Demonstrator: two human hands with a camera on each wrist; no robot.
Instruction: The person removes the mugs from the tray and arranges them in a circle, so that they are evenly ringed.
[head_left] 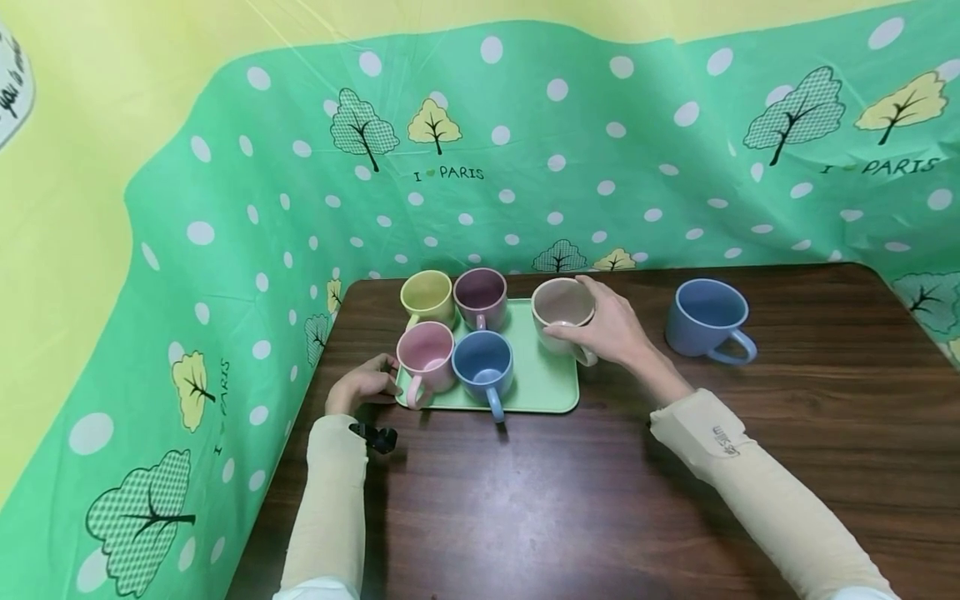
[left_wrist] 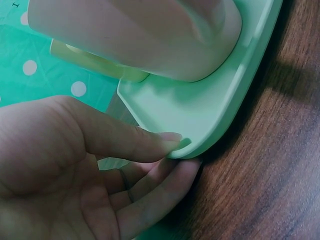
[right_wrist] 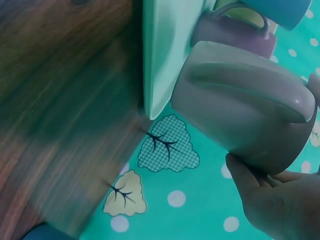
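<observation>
Head view: right hand [head_left: 611, 329] grips the beige mug [head_left: 562, 310] at the tray [head_left: 551, 379] edge, seemingly placing it; left hand [head_left: 365, 383] pinches the tray's corner. Next, lowering it squarely.

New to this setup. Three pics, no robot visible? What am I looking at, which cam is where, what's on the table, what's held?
No machine here: a person works with bare hands, wearing three cameras. The wide picture comes from the head, looking down; the two close-ups come from the wrists.

On the wooden table sits a green tray carrying four mugs: yellow mug, purple mug, pink mug and blue mug. A larger blue mug stands apart on the table.

The right hand grips a beige mug at the tray's far right corner; whether it rests on the tray is unclear. The left hand pinches the tray's near left corner, shown close in the left wrist view.
</observation>
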